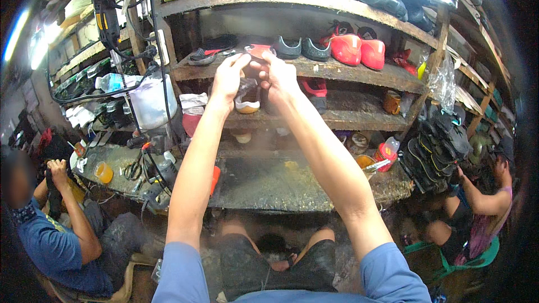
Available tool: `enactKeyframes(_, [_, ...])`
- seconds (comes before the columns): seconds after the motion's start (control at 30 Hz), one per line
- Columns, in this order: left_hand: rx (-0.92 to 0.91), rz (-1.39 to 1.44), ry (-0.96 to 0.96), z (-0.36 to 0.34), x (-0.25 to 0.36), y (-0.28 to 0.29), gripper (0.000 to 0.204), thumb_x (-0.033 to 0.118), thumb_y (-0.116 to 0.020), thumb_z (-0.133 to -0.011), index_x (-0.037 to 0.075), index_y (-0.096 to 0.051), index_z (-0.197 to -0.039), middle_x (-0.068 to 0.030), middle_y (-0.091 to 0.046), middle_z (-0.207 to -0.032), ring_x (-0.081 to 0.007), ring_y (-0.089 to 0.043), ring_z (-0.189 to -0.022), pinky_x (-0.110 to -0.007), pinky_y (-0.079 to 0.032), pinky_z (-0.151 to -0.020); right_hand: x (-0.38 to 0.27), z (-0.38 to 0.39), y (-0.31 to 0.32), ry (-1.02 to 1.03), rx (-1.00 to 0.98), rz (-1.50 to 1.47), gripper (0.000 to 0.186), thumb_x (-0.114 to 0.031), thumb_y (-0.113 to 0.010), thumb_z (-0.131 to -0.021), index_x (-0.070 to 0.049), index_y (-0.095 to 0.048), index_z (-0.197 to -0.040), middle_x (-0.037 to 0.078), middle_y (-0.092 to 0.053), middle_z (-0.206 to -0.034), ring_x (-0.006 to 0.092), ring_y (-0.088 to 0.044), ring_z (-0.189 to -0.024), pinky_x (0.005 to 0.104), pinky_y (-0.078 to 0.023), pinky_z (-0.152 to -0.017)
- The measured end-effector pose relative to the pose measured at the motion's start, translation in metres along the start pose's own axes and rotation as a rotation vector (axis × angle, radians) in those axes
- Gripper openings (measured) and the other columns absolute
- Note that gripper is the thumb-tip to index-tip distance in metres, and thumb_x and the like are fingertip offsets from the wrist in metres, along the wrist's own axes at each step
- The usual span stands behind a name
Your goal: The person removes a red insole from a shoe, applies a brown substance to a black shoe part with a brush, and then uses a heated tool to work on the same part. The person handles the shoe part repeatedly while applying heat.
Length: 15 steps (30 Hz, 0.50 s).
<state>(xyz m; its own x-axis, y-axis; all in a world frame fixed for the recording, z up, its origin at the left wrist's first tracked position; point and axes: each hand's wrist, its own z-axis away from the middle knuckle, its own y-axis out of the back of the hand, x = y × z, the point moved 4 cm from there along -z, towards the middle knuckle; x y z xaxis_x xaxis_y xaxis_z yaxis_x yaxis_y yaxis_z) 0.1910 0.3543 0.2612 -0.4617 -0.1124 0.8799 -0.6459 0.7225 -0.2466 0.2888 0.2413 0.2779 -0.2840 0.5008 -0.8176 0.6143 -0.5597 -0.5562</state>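
Observation:
Both my arms reach up to the wooden shelf unit (359, 74) in front of me. My left hand (227, 78) and my right hand (279, 77) together grip a small red shoe (259, 51) at the middle shelf's front edge, fingers pinching it from both sides. Just below my hands, on the lower shelf, sits a white and orange shoe (247, 99). To the right on the same middle shelf stand a pair of dark grey shoes (302, 48) and a pair of red shoes (359, 50). A black and red sandal (209, 54) lies left of my hands.
A worn workbench (281, 182) lies below the shelves with an orange cup (104, 173), wires and tins. A white plastic jug (152, 101) stands at left. Stacked black soles (441, 151) hang at right. One person sits at my left (62, 235), another at my right (483, 213).

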Motion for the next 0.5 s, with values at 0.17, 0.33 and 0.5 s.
enactKeyframes(0.17, [0.052,-0.085,-0.078,-0.005,-0.012,-0.006,0.067,0.037,-0.079,-0.097,-0.003,-0.062,-0.148,-0.0089,-0.073,-0.127,-0.0136,-0.062,-0.098,-0.03,-0.051,-0.09,0.017,-0.025,-0.004,0.036,0.126,-0.061,0.022,-0.023,-0.078,-0.096,-0.001,-0.074,-0.094,0.011,-0.075,-0.076,0.0133,-0.059,-0.05,0.0306,-0.04,-0.042])
enactKeyframes(0.33, [0.051,-0.229,-0.108,-0.021,-0.021,-0.009,0.06,0.034,-0.076,-0.099,0.002,-0.061,-0.147,-0.0122,-0.07,-0.136,-0.0198,-0.064,-0.122,-0.034,-0.05,-0.105,0.013,-0.045,-0.001,0.035,0.129,0.137,0.035,-0.039,-0.077,-0.101,-0.005,-0.071,-0.096,0.008,-0.073,-0.076,0.0133,-0.054,-0.049,0.0327,-0.038,-0.047])
enactKeyframes(0.5, [0.202,-0.486,-0.239,0.001,-0.026,-0.02,0.077,0.04,-0.08,-0.096,-0.003,-0.054,-0.154,-0.0173,-0.072,-0.133,-0.0248,-0.069,-0.116,-0.036,-0.052,-0.103,0.001,-0.038,0.015,-0.002,0.124,0.417,0.048,-0.052,-0.077,-0.099,-0.007,-0.069,-0.084,0.004,-0.064,-0.066,0.0137,-0.051,-0.046,0.0348,-0.038,-0.046])
